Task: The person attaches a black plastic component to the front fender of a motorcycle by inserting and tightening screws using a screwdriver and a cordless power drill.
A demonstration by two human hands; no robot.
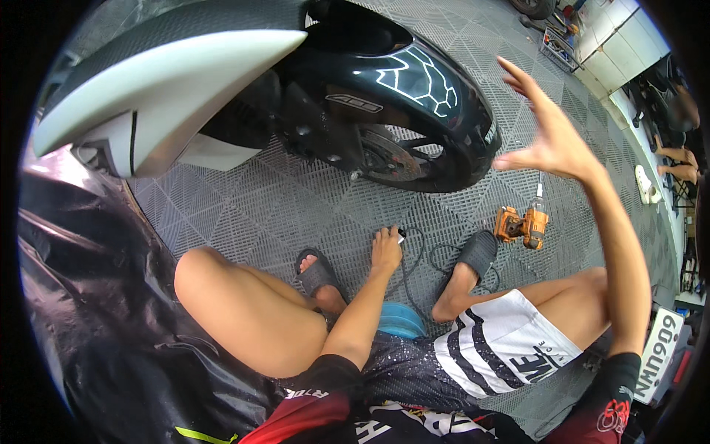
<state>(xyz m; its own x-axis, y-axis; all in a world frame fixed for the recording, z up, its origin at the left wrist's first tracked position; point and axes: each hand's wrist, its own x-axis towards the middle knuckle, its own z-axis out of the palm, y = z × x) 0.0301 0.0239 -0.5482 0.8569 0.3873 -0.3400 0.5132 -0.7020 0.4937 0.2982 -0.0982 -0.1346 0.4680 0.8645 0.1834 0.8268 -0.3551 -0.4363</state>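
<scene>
Low over the floor mat, my left hand [386,250] has its fingers curled round a small object. A dark edge and a pale bit of it show beside the fingertips, and a thin black cable [423,255] loops close by; the rest is hidden by the hand. My right hand [551,140] is raised at the right with thumb and fingers apart, holding nothing. Just left of it is the glossy black front fender [429,81] of a motorbike, over its front wheel [451,180]. An orange cordless impact driver [534,226] lies on the floor below the right hand.
A blue round stool [399,320] is beneath me, between my sandalled feet. White and black bodywork [170,89] fills the upper left, above a black sheet [89,281]. A wire basket [556,50] stands far right; white clogs [645,183] and another person [677,159] are along the right.
</scene>
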